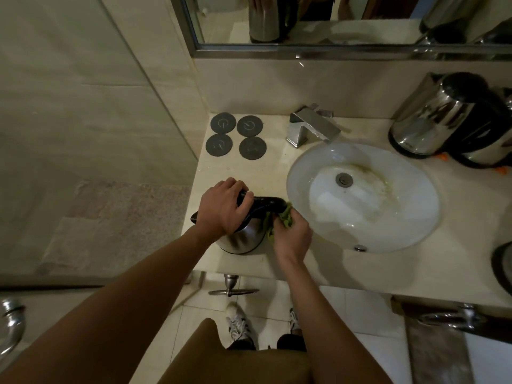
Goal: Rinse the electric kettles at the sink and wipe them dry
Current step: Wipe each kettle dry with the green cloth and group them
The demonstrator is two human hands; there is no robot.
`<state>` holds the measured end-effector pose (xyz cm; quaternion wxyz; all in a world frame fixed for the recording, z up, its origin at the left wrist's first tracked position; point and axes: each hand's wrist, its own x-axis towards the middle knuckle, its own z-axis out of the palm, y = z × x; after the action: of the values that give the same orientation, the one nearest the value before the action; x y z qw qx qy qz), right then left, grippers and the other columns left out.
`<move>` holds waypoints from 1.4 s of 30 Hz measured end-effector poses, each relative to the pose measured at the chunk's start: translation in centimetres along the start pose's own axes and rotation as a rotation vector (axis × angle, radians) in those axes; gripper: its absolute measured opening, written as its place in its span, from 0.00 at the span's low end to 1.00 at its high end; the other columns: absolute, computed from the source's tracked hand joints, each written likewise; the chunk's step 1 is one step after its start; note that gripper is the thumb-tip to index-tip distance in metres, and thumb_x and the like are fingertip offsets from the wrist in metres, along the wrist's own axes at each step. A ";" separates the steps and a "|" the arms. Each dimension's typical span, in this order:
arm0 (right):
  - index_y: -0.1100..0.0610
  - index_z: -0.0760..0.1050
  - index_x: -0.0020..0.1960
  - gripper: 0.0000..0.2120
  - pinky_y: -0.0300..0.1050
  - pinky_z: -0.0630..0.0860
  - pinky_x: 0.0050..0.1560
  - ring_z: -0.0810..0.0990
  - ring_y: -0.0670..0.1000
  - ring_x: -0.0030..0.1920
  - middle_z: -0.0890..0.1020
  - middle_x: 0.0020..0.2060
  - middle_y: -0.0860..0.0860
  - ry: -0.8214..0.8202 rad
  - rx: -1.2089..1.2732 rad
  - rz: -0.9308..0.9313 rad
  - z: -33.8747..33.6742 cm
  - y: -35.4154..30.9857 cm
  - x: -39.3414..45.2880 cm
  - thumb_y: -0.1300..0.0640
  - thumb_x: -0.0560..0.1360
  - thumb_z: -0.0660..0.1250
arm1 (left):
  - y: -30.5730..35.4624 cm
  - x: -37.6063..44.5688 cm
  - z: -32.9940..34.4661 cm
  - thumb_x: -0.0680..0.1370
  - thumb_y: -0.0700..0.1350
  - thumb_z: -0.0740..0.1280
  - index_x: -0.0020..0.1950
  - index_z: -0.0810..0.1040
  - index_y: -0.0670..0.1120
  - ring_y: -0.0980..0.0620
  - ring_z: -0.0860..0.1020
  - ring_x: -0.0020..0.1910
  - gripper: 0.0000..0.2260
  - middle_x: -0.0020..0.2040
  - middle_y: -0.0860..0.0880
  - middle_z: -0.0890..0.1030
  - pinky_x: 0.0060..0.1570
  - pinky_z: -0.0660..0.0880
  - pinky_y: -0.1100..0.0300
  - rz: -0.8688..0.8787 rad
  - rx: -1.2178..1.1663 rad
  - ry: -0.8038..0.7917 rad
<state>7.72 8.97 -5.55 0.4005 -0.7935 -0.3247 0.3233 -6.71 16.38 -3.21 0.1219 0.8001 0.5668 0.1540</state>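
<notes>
The fingers of the left hand [224, 209] are curled over the black handle [263, 205] of a steel kettle [241, 239], clamping it from above. The fingers of the right hand [293, 234] are closed on a bunched green cloth [285, 217], which is pressed against the kettle's side just below the handle's right end. The kettle stands on the counter [249, 173] near its front edge, just left of the sink [365, 198], with its spout pointing left.

Behind the kettle, four round dark coasters [235, 137] lie in a two-by-two block near the counter's back left corner, well apart from the hands. A square chrome faucet [310, 128] sits behind the basin and reaches over its rim; the white bowl shows yellowish staining around the drain [344, 179].

On the right of the sink stand two more steel kettles [437, 117] with black lids, set close together, with small orange pieces at their bases. A dark round object [502, 261] is cut off at the right edge of the view. A mirror [332, 20] above the backsplash reflects kettles. Left of the counter is a glass panel [83, 134]. Below the counter edge, pipework [231, 286] and the person's sneakers [239, 325] show on the tiled floor.
</notes>
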 end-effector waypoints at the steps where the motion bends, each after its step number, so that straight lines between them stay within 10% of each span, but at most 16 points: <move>1: 0.58 0.81 0.62 0.16 0.41 0.74 0.55 0.80 0.49 0.53 0.84 0.55 0.51 0.009 -0.040 -0.100 -0.4 -0.2 -0.3 0.62 0.74 0.73 | 0.0 0.0 0.0 0.79 0.58 0.53 0.48 0.79 0.48 0.50 0.75 0.40 0.20 0.43 0.50 0.78 0.39 0.74 0.53 0.003 -0.001 -0.002; 6: 0.59 0.76 0.69 0.28 0.46 0.75 0.62 0.74 0.55 0.61 0.79 0.62 0.54 -0.045 -0.298 -0.451 -1.2 -1.3 -1.2 0.69 0.70 0.74 | -0.1 0.0 0.2 0.78 0.59 0.52 0.47 0.79 0.49 0.50 0.75 0.40 0.20 0.43 0.51 0.77 0.38 0.73 0.53 -0.006 0.003 0.009; 15: 0.61 0.79 0.63 0.27 0.48 0.82 0.46 0.77 0.57 0.52 0.79 0.57 0.57 0.018 -0.514 -0.772 -1.2 -1.8 -2.1 0.68 0.65 0.78 | -0.2 0.0 0.4 0.78 0.59 0.53 0.46 0.78 0.49 0.50 0.75 0.39 0.20 0.41 0.51 0.78 0.37 0.72 0.54 -0.008 0.019 0.031; 23: 0.58 0.81 0.62 0.18 0.25 0.67 0.50 0.77 0.48 0.52 0.75 0.52 0.47 -0.127 -0.158 -0.304 -2.2 0.9 -3.6 0.62 0.72 0.74 | -0.3 0.0 0.4 0.78 0.59 0.53 0.46 0.79 0.49 0.51 0.75 0.40 0.19 0.42 0.51 0.78 0.37 0.73 0.55 -0.022 0.008 0.033; 32: 0.52 0.79 0.53 0.17 0.40 0.78 0.50 0.79 0.46 0.49 0.82 0.48 0.47 -0.102 0.093 -0.017 -1.9 2.0 -2.0 0.46 0.69 0.77 | -0.3 0.0 0.5 0.78 0.59 0.53 0.47 0.79 0.50 0.51 0.75 0.40 0.19 0.42 0.52 0.78 0.37 0.73 0.54 -0.023 -0.011 0.037; 36: 0.55 0.80 0.57 0.13 0.24 0.71 0.46 0.78 0.45 0.51 0.81 0.51 0.48 -0.141 0.138 -0.041 -0.7 1.9 -2.1 0.56 0.73 0.74 | -0.3 0.0 0.5 0.77 0.59 0.53 0.46 0.79 0.49 0.51 0.75 0.40 0.19 0.42 0.52 0.78 0.37 0.73 0.54 -0.026 -0.011 0.042; 42: 0.60 0.68 0.45 0.14 0.29 0.72 0.32 0.76 0.46 0.34 0.76 0.35 0.50 0.082 0.318 0.134 0.3 0.6 -0.9 0.68 0.72 0.74 | -0.1 -0.1 0.4 0.77 0.59 0.54 0.46 0.79 0.49 0.51 0.75 0.39 0.19 0.41 0.52 0.78 0.37 0.73 0.55 -0.038 -0.036 0.056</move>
<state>7.09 8.16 -5.96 0.5114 -0.7527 -0.1992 0.3637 -6.66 16.34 -3.62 0.1230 0.7821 0.5825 0.1842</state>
